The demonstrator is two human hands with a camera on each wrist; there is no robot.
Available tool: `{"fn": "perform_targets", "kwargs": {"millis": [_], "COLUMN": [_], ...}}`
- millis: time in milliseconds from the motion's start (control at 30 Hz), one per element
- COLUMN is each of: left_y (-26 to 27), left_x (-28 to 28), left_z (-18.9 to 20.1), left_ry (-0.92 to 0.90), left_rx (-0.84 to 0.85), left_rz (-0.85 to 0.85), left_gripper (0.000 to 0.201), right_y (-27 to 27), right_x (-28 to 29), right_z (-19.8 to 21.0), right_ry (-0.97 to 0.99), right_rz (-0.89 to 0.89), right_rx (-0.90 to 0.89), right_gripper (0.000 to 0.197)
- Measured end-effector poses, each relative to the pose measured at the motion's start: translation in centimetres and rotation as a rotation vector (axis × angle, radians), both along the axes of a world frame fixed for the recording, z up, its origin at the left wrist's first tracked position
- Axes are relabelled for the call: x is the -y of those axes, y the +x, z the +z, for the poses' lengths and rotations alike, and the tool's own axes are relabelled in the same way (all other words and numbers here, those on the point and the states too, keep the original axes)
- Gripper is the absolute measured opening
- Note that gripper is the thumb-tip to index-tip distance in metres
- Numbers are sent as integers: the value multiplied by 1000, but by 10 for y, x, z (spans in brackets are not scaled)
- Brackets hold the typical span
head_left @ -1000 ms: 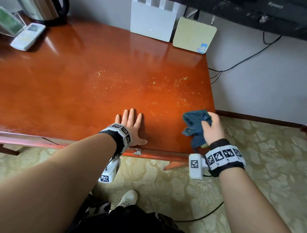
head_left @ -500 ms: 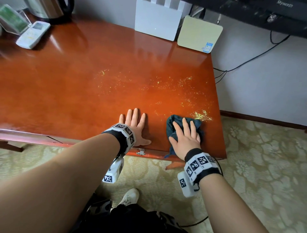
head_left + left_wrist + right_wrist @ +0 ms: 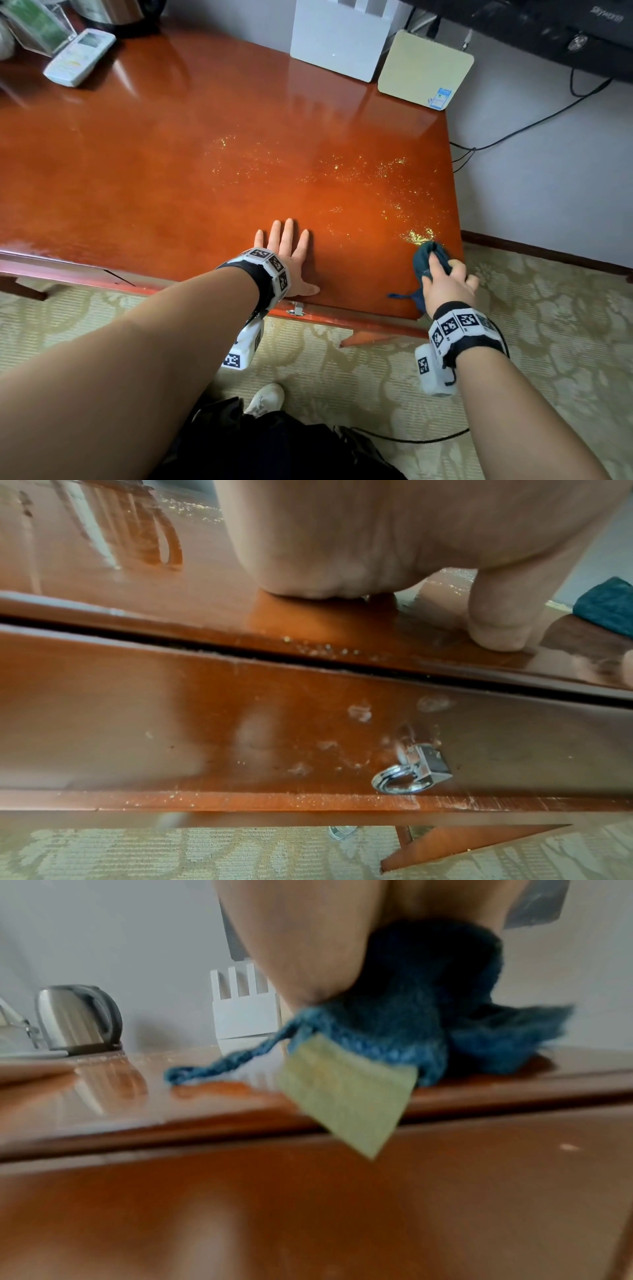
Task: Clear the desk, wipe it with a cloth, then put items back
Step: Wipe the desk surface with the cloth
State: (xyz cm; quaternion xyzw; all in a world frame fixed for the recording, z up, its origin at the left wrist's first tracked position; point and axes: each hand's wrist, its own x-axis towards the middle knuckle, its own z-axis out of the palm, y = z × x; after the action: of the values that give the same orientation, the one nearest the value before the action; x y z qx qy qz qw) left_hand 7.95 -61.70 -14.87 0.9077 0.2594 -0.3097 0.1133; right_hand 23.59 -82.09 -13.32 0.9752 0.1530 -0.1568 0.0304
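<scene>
A glossy red-brown desk carries a scatter of yellow crumbs, with a thicker heap near its right front corner. My right hand grips a bunched dark blue cloth on the desk top at that corner, just behind the heap. In the right wrist view the cloth shows a pale tag hanging over the desk edge. My left hand lies flat on the desk near the front edge, fingers straight; its thumb presses the top.
At the back stand a white router and a cream box. A white remote, a clear stand and a steel kettle occupy the back left. A drawer front with a metal ring pull lies below my left hand. Patterned carpet lies below.
My right hand with the cloth swept right from beside my left hand to the desk's right front corner, and its fingers curled round the cloth. The left hand stayed put.
</scene>
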Motion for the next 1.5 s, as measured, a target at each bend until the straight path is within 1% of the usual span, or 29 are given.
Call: {"fn": "perform_targets", "kwargs": {"millis": [67, 100, 133, 200, 267, 333, 367, 433, 500, 567, 633, 667, 700, 767, 867, 933, 1000, 1100, 1167, 1233, 1333, 1433, 1500], "left_y": [1, 0, -1, -5, -9, -10, -10, -7, -1, 3, 6, 7, 7, 6, 3, 5, 6, 7, 10, 16, 30, 45, 54], "left_x": [-1, -2, -5, -15, -32, -49, -56, -62, -64, -65, -67, -69, -71, -75, -77, -77, -77, -75, -70, -59, -31, 5, 28], "left_z": [0, 1, 3, 9, 16, 21, 21, 19, 18, 16, 15, 14, 12, 8, 5, 5, 6, 7, 9, 11, 15, 14, 11], "left_ry": [-3, -7, -8, -13, -5, 6, 1, -10, -21, -45, -49, -49, -48, -50, -58, -50, -48, -44, -31, -26, -51, -41, -30], "left_rx": [-6, -1, 11, 61, 96, 71, 55, 31, 14, -3, -13, -12, -5, 19, 25, 14, 4, -12, -25, -28, -12, 5, 15], "left_rz": [-5, -9, -16, -21, 9, 45, 49, 30, 12, 3, -13, -21, -31, -52, -69, -72, -68, -47, -9, 81, 262, 330, 366], "left_gripper": [107, 107, 106, 106, 107, 109, 109, 110, 113, 115, 116, 117, 117, 118, 117, 117, 117, 117, 118, 117, 114, 113, 114], "right_y": [-3, -6, -10, -21, -35, -45, -49, -54, -53, -50, -44, -43, -42, -46, -51, -50, -44, -29, -13, 8, 43, 69, 78], "right_x": [-8, -16, -25, -47, -72, -94, -102, -107, -102, -94, -93, -97, -102, -115, -136, -146, -150, -143, -130, -109, -67, -32, -26], "right_z": [8, 13, 18, 24, 27, 27, 27, 23, 19, 12, 9, 9, 8, 8, 6, 4, 0, -4, -3, -1, 3, 9, 15], "right_ry": [105, 166, 216, 286, 340, 387, 381, 262, 90, -22, -39, -24, -1, 42, 97, 74, 37, 45, 66, 91, 96, 70, 98], "right_rz": [-33, -20, 22, 170, 324, 418, 448, 476, 423, 337, 282, 287, 320, 453, 650, 700, 711, 703, 644, 550, 446, 449, 489], "right_rx": [-37, -39, -28, -18, -66, -140, -161, -136, -129, -169, -228, -250, -256, -238, -240, -245, -243, -254, -269, -281, -270, -286, -297], "right_gripper": [42, 41, 40, 40, 39, 39, 39, 45, 54, 63, 68, 68, 66, 62, 63, 63, 60, 57, 57, 58, 60, 63, 61]}}
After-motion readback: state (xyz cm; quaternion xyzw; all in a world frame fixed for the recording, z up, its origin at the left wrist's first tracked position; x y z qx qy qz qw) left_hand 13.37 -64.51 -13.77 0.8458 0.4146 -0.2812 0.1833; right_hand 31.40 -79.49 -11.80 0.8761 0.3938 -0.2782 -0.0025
